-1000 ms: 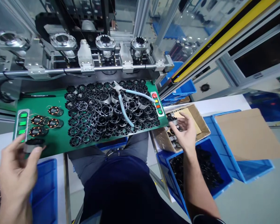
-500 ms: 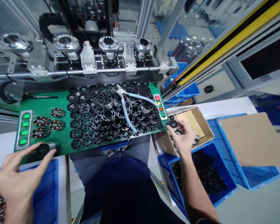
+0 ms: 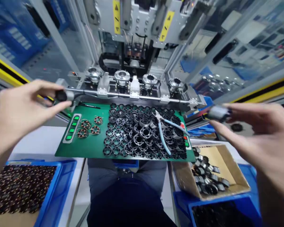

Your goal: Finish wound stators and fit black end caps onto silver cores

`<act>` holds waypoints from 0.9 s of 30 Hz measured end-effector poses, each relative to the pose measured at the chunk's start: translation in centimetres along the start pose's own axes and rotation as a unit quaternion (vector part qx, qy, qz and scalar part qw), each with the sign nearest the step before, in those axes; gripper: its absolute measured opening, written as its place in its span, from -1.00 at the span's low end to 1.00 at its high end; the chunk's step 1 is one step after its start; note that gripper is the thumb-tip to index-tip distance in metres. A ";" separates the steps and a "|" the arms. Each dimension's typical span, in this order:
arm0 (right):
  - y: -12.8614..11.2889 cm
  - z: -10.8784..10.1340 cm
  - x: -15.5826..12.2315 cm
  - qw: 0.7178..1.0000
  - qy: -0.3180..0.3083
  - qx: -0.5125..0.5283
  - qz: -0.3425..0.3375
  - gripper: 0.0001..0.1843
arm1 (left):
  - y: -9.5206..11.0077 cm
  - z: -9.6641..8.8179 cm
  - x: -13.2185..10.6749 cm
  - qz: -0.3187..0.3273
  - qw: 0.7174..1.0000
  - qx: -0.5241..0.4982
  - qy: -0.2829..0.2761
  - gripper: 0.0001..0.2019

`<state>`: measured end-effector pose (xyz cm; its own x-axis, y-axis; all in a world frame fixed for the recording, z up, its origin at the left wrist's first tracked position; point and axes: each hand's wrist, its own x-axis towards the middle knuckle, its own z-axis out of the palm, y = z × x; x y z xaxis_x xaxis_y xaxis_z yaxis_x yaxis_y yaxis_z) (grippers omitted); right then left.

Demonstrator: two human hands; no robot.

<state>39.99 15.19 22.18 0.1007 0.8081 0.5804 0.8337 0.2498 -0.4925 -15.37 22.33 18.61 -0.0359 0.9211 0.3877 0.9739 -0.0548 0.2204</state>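
My left hand (image 3: 23,108) is raised at the left, thumb and fingers pinching a motor stator core (image 3: 69,95), a short metal cylinder with a black end. At the right, my right hand (image 3: 262,135) grips another stator core (image 3: 218,113) between thumb and fingers, clear of the table. On the green mat (image 3: 90,149) between them lie several copper-wound stators (image 3: 85,124) and a dense layer of black ring-shaped parts (image 3: 117,140). Side cutters with pale blue handles (image 3: 164,138) rest on top of these parts, spread apart.
Behind the mat runs a machine rail with several round metal fixtures (image 3: 122,77). A cardboard box (image 3: 184,178) of stator cores stands at the right, above a blue bin (image 3: 183,205) of black parts. A blue tray (image 3: 58,176) with copper-wound parts sits at the lower left.
Both hands have risen from the mat's ends, each holding a stator core; my right hand has left the cardboard box area. The view has tilted up and shifted left.
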 end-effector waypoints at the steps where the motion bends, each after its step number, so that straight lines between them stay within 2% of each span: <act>1: -2.0 1.3 2.8 0.998 -0.050 0.011 -0.042 -0.53 | 0.5 -0.3 3.2 0.010 0.999 -0.033 -0.010 -0.30; 3: -5.5 5.5 8.1 0.986 -0.115 0.047 -0.111 -0.52 | 1.3 -0.1 9.2 0.050 0.995 -0.067 -0.049 -0.35; 6: -9.2 14.4 14.7 0.963 -0.220 0.054 -0.143 -0.53 | 2.0 2.3 16.3 0.082 0.990 0.005 -0.118 -0.44; 9: -11.1 23.0 19.0 0.951 -0.267 -0.036 -0.152 -0.52 | 1.8 5.7 20.3 0.080 0.989 0.013 -0.127 -0.46; 12: -11.4 28.5 21.0 0.932 -0.299 -0.110 -0.174 -0.53 | 1.0 8.3 22.1 0.076 0.986 0.000 -0.148 -0.46; 14: -11.0 30.3 21.8 0.921 -0.318 -0.124 -0.187 -0.54 | 0.0 9.4 22.9 0.090 0.982 -0.011 -0.164 -0.44; 16: -10.4 31.0 22.5 0.911 -0.335 -0.135 -0.198 -0.54 | -1.0 10.2 23.8 0.109 0.977 -0.023 -0.179 -0.41; 21: -9.5 31.7 24.8 0.887 -0.374 -0.149 -0.226 -0.51 | -2.8 11.7 26.2 0.140 0.966 -0.059 -0.211 -0.40; 27: -9.1 32.5 26.8 0.867 -0.388 -0.163 -0.267 -0.53 | -3.3 12.9 28.3 0.179 0.958 -0.053 -0.218 -0.44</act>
<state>17.45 51.87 21.17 -0.6366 0.7712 -0.0040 0.7712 0.6366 -0.0060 -16.67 53.56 17.27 0.4163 0.9078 0.0504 0.8768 -0.4155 0.2421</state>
